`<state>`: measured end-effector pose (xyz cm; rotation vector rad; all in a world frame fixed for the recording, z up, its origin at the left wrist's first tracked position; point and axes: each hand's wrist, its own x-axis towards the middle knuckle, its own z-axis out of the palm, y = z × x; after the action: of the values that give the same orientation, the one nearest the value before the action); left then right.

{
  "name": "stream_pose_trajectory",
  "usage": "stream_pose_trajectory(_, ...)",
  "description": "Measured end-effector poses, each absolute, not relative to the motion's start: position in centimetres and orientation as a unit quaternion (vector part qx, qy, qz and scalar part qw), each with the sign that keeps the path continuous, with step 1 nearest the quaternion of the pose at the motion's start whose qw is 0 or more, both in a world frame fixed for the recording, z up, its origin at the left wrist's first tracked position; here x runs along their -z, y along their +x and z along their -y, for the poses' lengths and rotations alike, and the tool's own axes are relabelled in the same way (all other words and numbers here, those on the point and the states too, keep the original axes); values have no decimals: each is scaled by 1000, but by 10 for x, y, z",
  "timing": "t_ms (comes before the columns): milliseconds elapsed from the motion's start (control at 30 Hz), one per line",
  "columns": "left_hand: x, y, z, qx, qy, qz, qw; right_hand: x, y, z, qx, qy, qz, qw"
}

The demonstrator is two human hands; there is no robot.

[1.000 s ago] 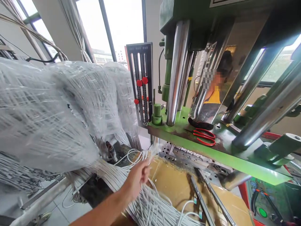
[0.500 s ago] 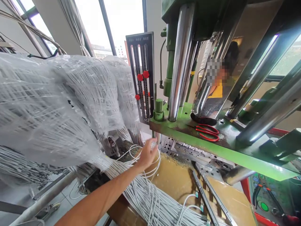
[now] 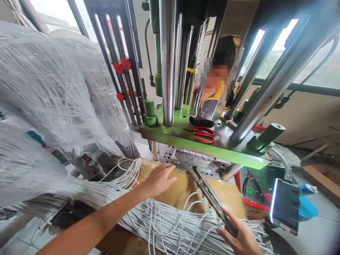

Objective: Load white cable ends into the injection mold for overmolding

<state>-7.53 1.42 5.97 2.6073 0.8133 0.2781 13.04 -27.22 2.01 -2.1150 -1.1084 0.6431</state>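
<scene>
My left hand [image 3: 160, 180] hangs over the tan work surface [image 3: 183, 200], fingers stretched out and nothing in them. Loops of white cable [image 3: 131, 173] lie just behind it, and a thick bundle of white cables [image 3: 170, 223] runs beneath my forearm. At the lower right, my right hand [image 3: 243, 233] is closed around the near end of a pair of long metal bars [image 3: 208, 194]. Several cables with small teal ends [image 3: 203, 200] reach the bars' left side. The bars slant away toward the perforated metal bed of the press [image 3: 192, 156].
A green press plate [image 3: 180, 140] spans the back, with red-handled scissors [image 3: 204, 134] on top. Plastic-wrapped cable bundles [image 3: 55, 81] crowd the left. Pliers [image 3: 252, 184] lie on a red-edged control box at right, near a screen-like device [image 3: 285, 205]. A person is visible behind the press.
The view has turned right. My left hand has come away from the cable loops toward the bars, its fingers straighter. My right hand has entered view, holding the bars' near end.
</scene>
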Motion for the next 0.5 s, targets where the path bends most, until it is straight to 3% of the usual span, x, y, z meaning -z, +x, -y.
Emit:
stream_pose_trajectory(133, -43, -48, 23, -74, 898, -239, 361, -27, 135, 254, -279, -782, 411, 376)
stream_pose_trajectory(233, -33, -42, 13, -139, 865, -233, 422, -39, 140, 235, -321, -748, 437, 382)
stream_pose_trajectory(367, -25, -37, -17, -259, 858, -252, 365, -52, 155, 195, -331, -750, 450, 354)
stream_pose_trajectory(500, -21, -14, -50, -317, 847, -321, 280, -43, 186, 141, -127, -771, 537, 319)
